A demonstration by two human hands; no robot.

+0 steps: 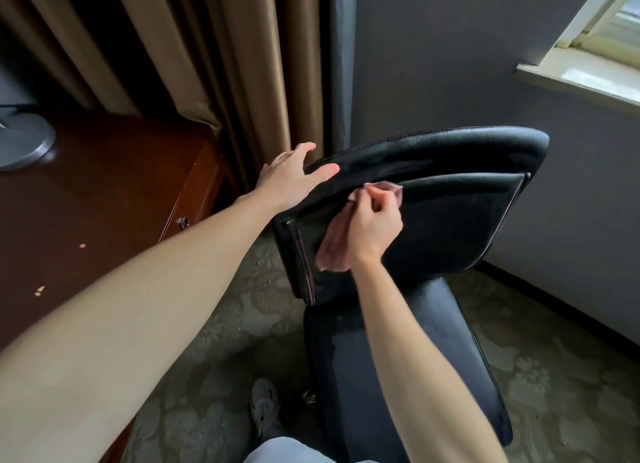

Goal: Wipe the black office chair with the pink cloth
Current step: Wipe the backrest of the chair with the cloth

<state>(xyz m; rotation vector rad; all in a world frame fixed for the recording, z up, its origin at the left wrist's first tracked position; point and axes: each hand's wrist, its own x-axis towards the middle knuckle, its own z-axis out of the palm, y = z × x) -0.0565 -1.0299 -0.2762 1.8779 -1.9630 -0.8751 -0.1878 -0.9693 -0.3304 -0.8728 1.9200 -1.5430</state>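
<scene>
Head view. We count one black office chair point(450, 227), one pink cloth point(334, 251), and two bare arms, each ending in one grip.

The chair is upholstered in smooth, slightly glossy black material with a stitched seam along the rounded top edge of its back. The back is a broad curved panel, tilted towards the camera. One flat, oblong seat pad point(398, 358) of the same material lies below it.

The left grip point(294, 175) is released. Its fingers are straight and spread, and it rests on the top left corner of the chair back with the thumb lying along the upper edge.

The right grip point(374, 223) is curled round the cloth and pinches it against the face of the chair back, just under the top roll. The cloth is soft and crumpled. One fold shows above the fingers, and a longer flap hangs below the palm on the left half of the panel.

To the left stands one dark red-brown wooden surface point(104, 185), polished, with one metal drawer pull. It carries one round grey metal stand base point(24, 143) and a few pale specks.

Behind hangs one tan pleated curtain point(225, 64). One pale window sill point(581, 78) is at the upper right. The carpet point(225, 341) is olive with a floral pattern. One grey shoe point(265, 407) stands on it beside the seat.
</scene>
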